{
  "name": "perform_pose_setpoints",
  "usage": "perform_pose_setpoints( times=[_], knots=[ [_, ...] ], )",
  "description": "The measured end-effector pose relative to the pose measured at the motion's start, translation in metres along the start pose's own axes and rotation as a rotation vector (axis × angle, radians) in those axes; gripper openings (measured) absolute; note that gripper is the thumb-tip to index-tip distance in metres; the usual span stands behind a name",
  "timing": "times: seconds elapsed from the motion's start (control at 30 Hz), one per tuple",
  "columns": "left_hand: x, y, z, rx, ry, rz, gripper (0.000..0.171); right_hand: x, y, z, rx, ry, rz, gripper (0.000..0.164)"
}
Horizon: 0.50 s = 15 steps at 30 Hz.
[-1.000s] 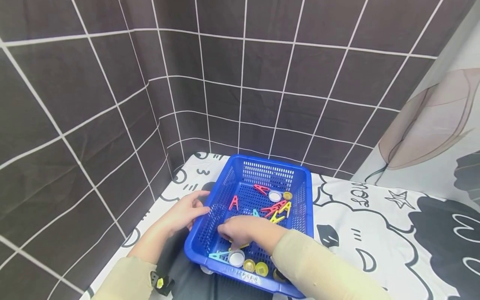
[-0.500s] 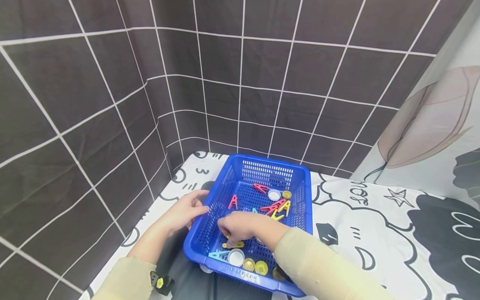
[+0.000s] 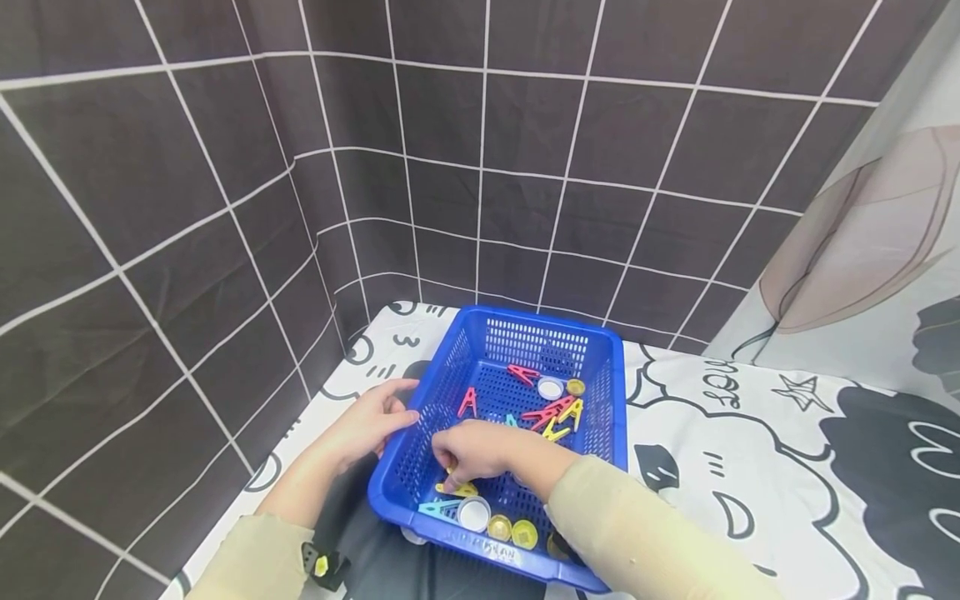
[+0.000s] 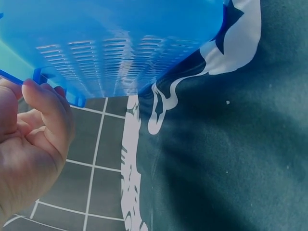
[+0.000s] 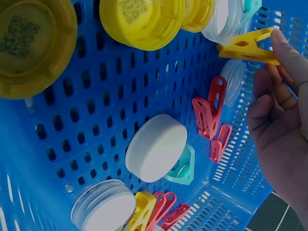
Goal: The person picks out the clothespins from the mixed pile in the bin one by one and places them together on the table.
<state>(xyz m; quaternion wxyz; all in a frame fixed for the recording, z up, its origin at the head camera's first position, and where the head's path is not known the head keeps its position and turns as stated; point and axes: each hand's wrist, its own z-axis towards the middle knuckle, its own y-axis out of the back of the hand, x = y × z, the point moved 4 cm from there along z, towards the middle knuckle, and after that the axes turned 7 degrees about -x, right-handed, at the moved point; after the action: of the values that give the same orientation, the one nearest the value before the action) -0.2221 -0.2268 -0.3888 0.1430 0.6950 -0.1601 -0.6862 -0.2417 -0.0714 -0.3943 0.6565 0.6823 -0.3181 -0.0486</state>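
A blue plastic basket [image 3: 617, 392] stands in front of me, and my left hand [image 3: 366, 427] holds its left rim between thumb and fingers. My right hand [image 3: 476, 450] reaches down inside. In the right wrist view its thumb and fingers pinch a yellow clothespin [image 5: 248, 46]. Near that hand lie a turquoise clothespin [image 3: 437, 509], a white cap [image 3: 474, 514] and yellow caps [image 3: 524, 534]. Red clothespins [image 5: 208, 113] and a large white cap [image 5: 156, 148] also show on the perforated floor. The right forearm hides part of the basket from the head view.
The basket sits on a cloth [image 3: 705, 475] printed with black-and-white cartoons. More clothespins [image 3: 551, 412], a white cap [image 3: 550, 388] and a small yellow cap [image 3: 575, 387] lie toward its far end. Dark grid-patterned curtains [image 3: 540, 167] rise behind and at the left.
My right hand has shifted slightly left with the yellow clothespin, closer to the basket's left wall. My left hand stays at the rim.
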Motion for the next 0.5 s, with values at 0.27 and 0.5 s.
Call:
perform_pose_setpoints(
  times=[0.27,0.5],
  knots=[
    [-0.002,-0.001,0.000,0.007,0.003,0.001,0.053,-0.001,0.007,-0.003,-0.038,0.001,0.079,0.025],
    [-0.002,0.000,-0.001,-0.005,0.007,0.013,0.053,-0.002,0.029,-0.010,-0.085,-0.017,0.223,0.024]
  ],
)
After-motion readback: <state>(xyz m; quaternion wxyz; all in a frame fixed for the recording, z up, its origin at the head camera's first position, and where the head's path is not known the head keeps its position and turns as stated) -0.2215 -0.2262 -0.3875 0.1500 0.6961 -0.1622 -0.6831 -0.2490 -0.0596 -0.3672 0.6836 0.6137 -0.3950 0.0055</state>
